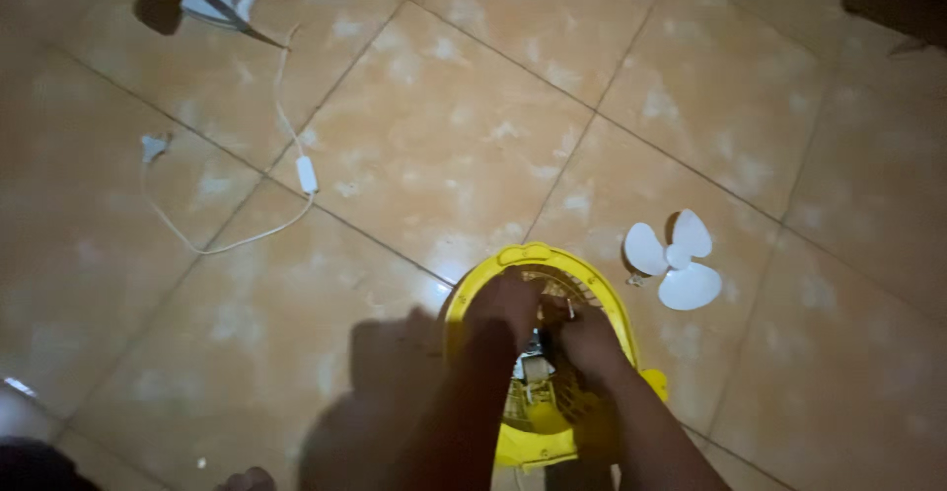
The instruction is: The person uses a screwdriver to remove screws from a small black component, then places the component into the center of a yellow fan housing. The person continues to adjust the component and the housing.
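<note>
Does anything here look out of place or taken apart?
Yes. The white fan blade lies loose on the tiled floor, apart from the yellow fan housing that the left hand and right hand are working inside.

Tiled floor point(444, 136): yellow fan housing point(592, 279), white blade point(676, 262), white cord point(286, 155).

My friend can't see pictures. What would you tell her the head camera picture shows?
Two bare hands, left hand and right hand, work inside a round yellow fan housing on an orange tiled floor. A loose white fan blade lies to its right, and a white cord with a switch trails at the upper left.
</note>
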